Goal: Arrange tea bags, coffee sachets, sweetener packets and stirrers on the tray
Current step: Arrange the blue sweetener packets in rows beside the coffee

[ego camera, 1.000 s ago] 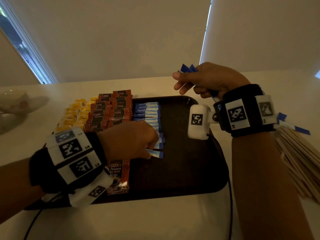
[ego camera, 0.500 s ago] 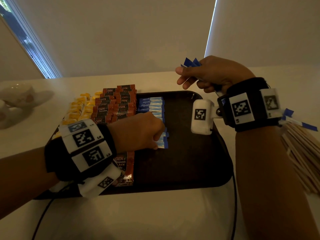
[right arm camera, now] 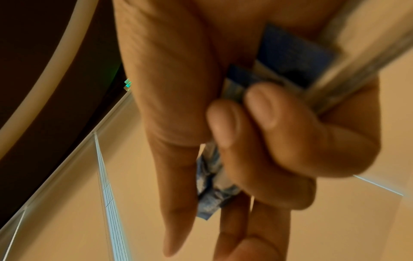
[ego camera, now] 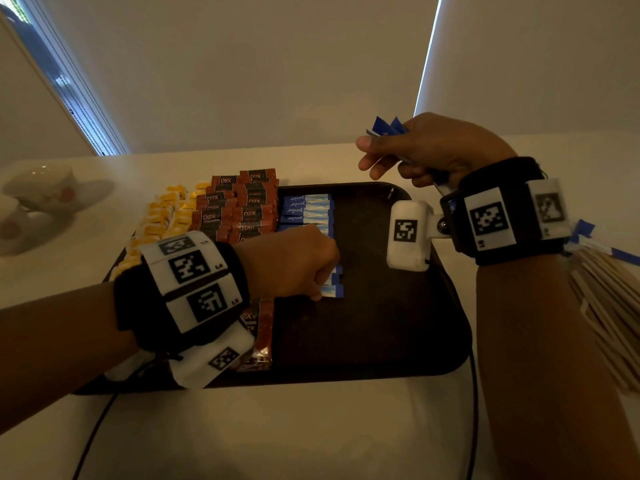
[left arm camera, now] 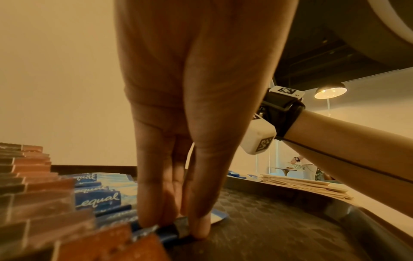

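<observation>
A dark tray (ego camera: 398, 323) holds columns of yellow tea bags (ego camera: 162, 220), brown coffee sachets (ego camera: 239, 209) and blue sweetener packets (ego camera: 308, 209). My left hand (ego camera: 294, 265) is down at the near end of the sweetener column, thumb and fingers (left arm camera: 198, 220) pinching a blue packet (left arm camera: 172, 231) against the tray floor. My right hand (ego camera: 426, 150) hovers above the tray's far right corner and grips a small bunch of blue sweetener packets (right arm camera: 214, 176), whose tips (ego camera: 384, 126) stick out past the fingers. Wooden stirrers (ego camera: 609, 320) lie on the table right of the tray.
A white cup and saucer (ego camera: 45, 192) sit on the table at far left. A black cable (ego camera: 472, 410) runs off the tray's right edge toward me. The right half of the tray floor (left arm camera: 279, 220) is bare. Loose blue packets (ego camera: 585, 230) lie by the stirrers.
The left hand stays at the near end of the sweetener column, and the right hand keeps its bunch; the view has shifted a little.
</observation>
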Available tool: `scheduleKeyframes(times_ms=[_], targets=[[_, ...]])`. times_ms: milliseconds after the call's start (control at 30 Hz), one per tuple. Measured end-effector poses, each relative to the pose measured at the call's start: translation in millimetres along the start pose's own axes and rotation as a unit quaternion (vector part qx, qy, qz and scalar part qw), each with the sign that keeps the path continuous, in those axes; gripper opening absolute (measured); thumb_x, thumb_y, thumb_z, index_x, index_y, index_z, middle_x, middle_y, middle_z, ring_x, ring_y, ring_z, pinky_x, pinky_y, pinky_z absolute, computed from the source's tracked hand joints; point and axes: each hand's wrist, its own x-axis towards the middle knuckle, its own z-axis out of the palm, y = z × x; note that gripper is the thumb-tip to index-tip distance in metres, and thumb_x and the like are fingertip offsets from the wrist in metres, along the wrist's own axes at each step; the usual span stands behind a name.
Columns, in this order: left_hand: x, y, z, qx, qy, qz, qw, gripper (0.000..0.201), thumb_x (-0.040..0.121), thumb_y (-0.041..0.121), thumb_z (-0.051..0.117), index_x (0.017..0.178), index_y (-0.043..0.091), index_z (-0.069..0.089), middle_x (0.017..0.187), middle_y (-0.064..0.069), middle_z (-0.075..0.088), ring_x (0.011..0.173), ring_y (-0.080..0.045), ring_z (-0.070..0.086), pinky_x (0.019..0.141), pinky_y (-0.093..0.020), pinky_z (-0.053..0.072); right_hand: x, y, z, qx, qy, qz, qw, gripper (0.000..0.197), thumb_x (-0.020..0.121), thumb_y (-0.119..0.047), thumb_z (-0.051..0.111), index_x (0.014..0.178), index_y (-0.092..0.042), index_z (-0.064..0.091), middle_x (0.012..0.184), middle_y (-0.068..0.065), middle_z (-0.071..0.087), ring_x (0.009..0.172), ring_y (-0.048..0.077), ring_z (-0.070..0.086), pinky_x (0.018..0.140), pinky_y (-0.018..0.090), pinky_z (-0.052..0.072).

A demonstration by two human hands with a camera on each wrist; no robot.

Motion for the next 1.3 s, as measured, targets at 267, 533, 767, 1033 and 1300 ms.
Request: scheduleKeyframes(times_ms=[267,533,767,1033,1300], targets=[[-1.4,-1.2,-14.5,0.011,0.007,-0.029,1.0,0.026,0.085,0.036,0.064,0.096,0.012,0.063,0.078,0.014,0.051,0.065,0.0,0.048,0.06,-0.008,0.037,1.9,0.8,0.6,-0.006,-0.017,-0.009,1.0,0.031,0.087,-0.044,0.059,0.087,-0.014,0.068,0.08,0.0,0.069,0.035,0.003,0.033,0.035,0.012,0.029],[-10.0,-8.4,-73.5,-0.339,0.308,-0.079,0.886,0.029,0.084,0.026,0.068,0.109,0.014,0.061,0.084,-0.003,0.067,0.071,-0.009,0.069,0.055,-0.02,0.056,0.2,-4.0,13.9,-0.082,-0.123,-0.043,0.988,0.02,0.079,-0.026,0.071,0.078,-0.007,0.065,0.076,0.015,0.058,0.042,0.007,0.038,0.04,0.017,0.032],[-5.8,-7.4,-69.2,-0.403,0.298,-0.049,0.864,0.008,0.085,0.013,0.066,0.084,0.006,0.062,0.076,-0.008,0.067,0.069,-0.014,0.069,0.063,-0.026,0.059,-2.8,-8.8,20.8,-0.066,-0.18,-0.059,0.98,0.019,0.089,-0.026,0.06,0.081,-0.008,0.063,0.047,-0.008,0.058,0.034,0.002,0.034,0.038,0.012,0.028],[-12.6,-14.4,-69.9,-0.453,0.301,-0.048,0.838,0.015,0.085,0.015,0.065,0.088,0.0,0.064,0.075,-0.007,0.07,0.07,-0.015,0.069,0.065,-0.026,0.059,-2.1,-1.9,2.9,0.016,-0.192,-0.076,0.978,0.042,0.076,-0.041,0.055,0.101,-0.008,0.068,0.07,0.0,0.063,0.037,0.003,0.03,0.037,0.012,0.025],[-11.4,-10.3,-72.7,-0.441,0.292,-0.041,0.848,0.009,0.088,0.012,0.062,0.094,0.006,0.063,0.08,-0.011,0.067,0.069,-0.012,0.067,0.061,-0.025,0.057,-1.9,-0.4,3.9,0.009,-0.212,-0.084,0.974,0.041,0.079,-0.039,0.052,0.102,-0.009,0.066,0.069,0.0,0.061,0.037,0.003,0.031,0.038,0.014,0.023]])
